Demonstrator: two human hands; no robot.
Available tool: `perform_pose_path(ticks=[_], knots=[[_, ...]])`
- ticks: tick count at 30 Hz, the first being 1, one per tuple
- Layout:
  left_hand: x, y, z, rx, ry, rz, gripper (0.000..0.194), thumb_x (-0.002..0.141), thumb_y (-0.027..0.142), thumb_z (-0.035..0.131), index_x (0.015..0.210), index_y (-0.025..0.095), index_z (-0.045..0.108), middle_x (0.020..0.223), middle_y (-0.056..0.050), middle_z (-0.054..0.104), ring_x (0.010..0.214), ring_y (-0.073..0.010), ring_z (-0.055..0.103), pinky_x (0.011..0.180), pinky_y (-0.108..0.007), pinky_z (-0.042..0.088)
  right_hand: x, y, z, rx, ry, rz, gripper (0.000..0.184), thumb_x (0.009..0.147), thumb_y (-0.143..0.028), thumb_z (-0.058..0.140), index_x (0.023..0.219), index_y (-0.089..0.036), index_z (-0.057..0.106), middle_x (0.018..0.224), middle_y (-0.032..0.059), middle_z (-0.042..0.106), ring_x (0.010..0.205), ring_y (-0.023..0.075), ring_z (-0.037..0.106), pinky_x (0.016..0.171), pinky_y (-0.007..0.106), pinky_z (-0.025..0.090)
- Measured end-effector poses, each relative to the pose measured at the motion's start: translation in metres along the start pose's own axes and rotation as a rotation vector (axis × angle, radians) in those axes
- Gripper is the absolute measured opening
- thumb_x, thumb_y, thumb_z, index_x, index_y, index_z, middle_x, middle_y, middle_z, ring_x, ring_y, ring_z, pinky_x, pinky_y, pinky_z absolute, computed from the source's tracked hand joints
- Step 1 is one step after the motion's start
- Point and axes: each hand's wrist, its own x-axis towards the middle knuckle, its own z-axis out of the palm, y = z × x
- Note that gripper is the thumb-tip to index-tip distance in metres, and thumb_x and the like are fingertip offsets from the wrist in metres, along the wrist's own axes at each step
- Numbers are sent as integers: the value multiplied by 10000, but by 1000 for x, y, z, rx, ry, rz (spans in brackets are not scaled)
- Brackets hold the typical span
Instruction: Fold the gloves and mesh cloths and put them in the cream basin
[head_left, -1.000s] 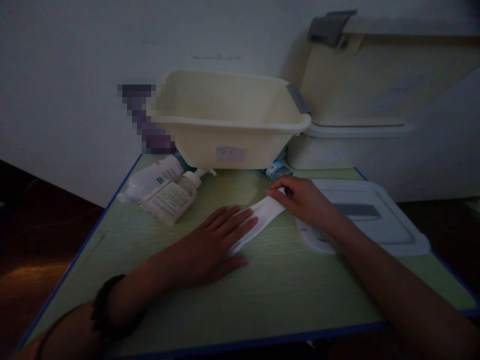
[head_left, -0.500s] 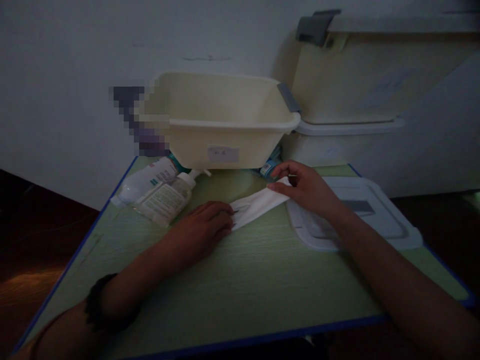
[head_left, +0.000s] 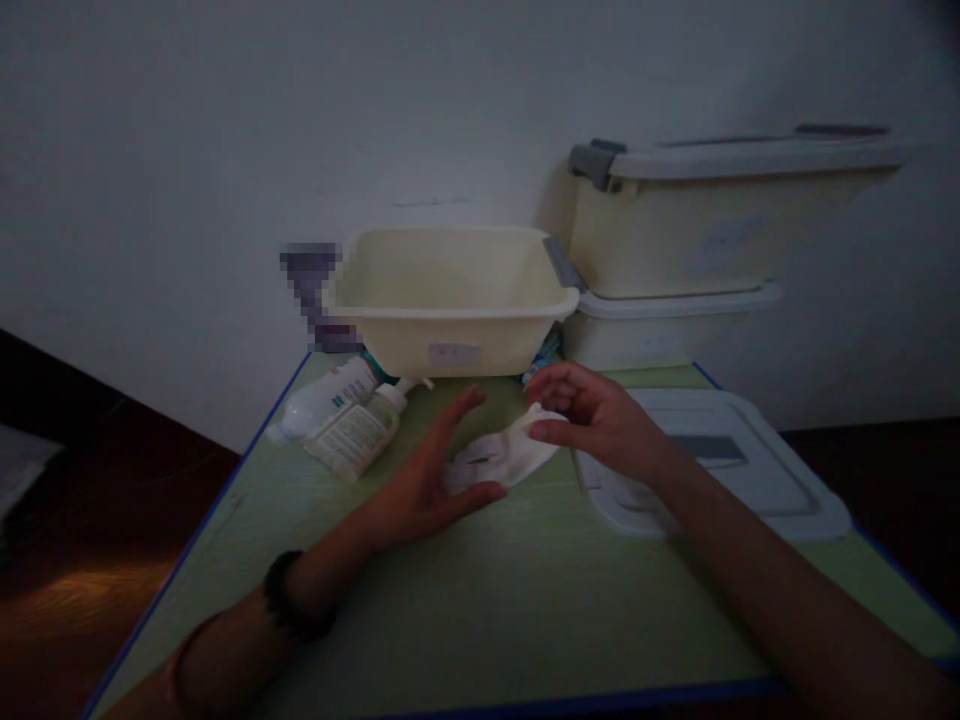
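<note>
A thin, soft white piece (head_left: 517,455), cloth-like with a small dark mark, lies crumpled between my hands above the green table. My right hand (head_left: 596,420) pinches its right end between thumb and fingers. Around its left end, my left hand (head_left: 420,490) is open, thumb and fingers spread wide apart; whether the palm touches it I cannot tell. Just left of that hand, a clear pump bottle (head_left: 356,435) lies on its side against a white bottle (head_left: 330,400).
Behind my hands stands an open cream bin (head_left: 450,340) with a label. A pale lid (head_left: 780,490) lies under my right forearm. Two lidded boxes (head_left: 675,230) are stacked at the back right. Blue-green packages (head_left: 544,355) show behind the bin. The table (head_left: 525,620) has a blue edge.
My left hand has opened from its hold on the white piece, spreading thumb and fingers. The piece went from stretched flat to crumpled. The view has tilted up.
</note>
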Motion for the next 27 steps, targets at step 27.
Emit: perform_pose_path(ticks=[27], knots=[[39, 8, 17, -1042, -267, -669, 336, 716, 375, 712, 917, 163, 546, 807, -46, 724, 628, -156, 667, 559, -247, 491, 7, 18, 8, -145, 391, 209, 305, 758, -468, 626, 924, -215, 587, 863, 20, 621, 724, 141, 556, 672, 296, 447]])
